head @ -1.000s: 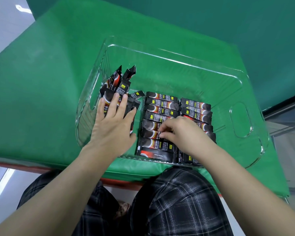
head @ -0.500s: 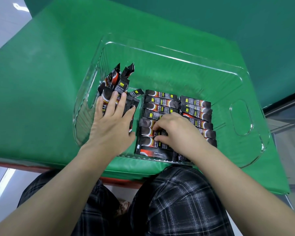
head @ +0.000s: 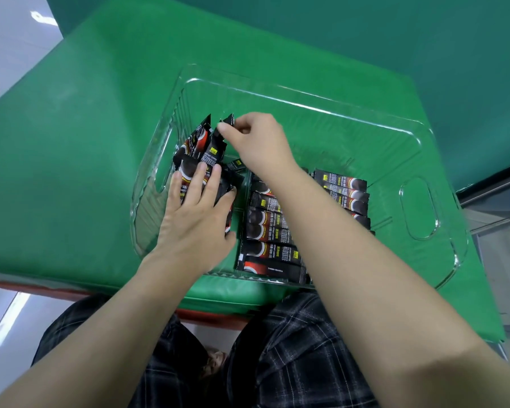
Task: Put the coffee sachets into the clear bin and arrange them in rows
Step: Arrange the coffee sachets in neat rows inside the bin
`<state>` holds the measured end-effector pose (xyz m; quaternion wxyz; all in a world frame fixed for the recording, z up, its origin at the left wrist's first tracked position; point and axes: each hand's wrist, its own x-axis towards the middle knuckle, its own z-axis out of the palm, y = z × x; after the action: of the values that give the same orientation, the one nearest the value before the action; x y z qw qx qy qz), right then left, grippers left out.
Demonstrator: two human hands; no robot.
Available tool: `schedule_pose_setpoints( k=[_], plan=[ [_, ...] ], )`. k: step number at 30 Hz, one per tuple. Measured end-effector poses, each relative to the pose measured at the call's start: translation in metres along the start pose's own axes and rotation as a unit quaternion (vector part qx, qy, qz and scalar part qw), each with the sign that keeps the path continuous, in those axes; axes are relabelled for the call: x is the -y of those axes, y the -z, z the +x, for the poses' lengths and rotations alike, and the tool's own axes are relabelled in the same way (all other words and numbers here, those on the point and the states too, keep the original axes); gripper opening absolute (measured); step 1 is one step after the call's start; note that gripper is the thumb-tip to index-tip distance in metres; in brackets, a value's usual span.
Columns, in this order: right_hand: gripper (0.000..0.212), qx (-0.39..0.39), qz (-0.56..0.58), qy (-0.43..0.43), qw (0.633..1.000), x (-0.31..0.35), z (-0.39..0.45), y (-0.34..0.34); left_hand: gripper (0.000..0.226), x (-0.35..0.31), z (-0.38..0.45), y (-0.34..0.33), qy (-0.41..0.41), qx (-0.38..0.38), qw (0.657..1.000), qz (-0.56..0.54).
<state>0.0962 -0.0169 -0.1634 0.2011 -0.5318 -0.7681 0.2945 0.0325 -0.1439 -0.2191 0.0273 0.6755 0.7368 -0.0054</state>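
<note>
A clear plastic bin stands on the green table. Inside it lie black coffee sachets. Two neat rows fill the near middle: one row partly under my right forearm, another row to its right. A loose heap of sachets leans against the bin's left wall. My left hand rests flat on that heap with straight fingers. My right hand reaches across and pinches the top end of one upright sachet in the heap.
The green padded table spreads out to the left of the bin and drops off at its near edge above my checked trousers. The bin's far half and right side, with a cut-out handle, hold no sachets.
My right hand left the middle row and moved up and left to the heap, where it now pinches an upright sachet. My left hand stayed on the heap.
</note>
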Motion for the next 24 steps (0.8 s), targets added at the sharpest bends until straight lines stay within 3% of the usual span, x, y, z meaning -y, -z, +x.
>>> schedule_pose_setpoints(
  k=[9, 13, 19, 24],
  plan=[
    [0.015, -0.102, 0.117, -0.032, 0.987, -0.012, -0.007, 0.004, 0.071, 0.000, 0.000, 0.001, 0.002, 0.008, 1.000, 0.002],
    [0.038, -0.026, 0.078, -0.012, 0.997, -0.029, -0.028, 0.029, 0.073, 0.000, -0.001, 0.002, 0.000, 0.015, 1.000, -0.002],
    [0.009, -0.018, 0.064, -0.039, 0.997, -0.062, -0.061, 0.062, 0.073, 0.001, 0.000, 0.002, -0.001, 0.023, 1.000, 0.003],
    [0.014, 0.056, 0.030, -0.069, 0.996, -0.087, -0.102, 0.076, 0.071, 0.001, 0.000, 0.002, 0.001, 0.025, 1.000, 0.001]
  ],
)
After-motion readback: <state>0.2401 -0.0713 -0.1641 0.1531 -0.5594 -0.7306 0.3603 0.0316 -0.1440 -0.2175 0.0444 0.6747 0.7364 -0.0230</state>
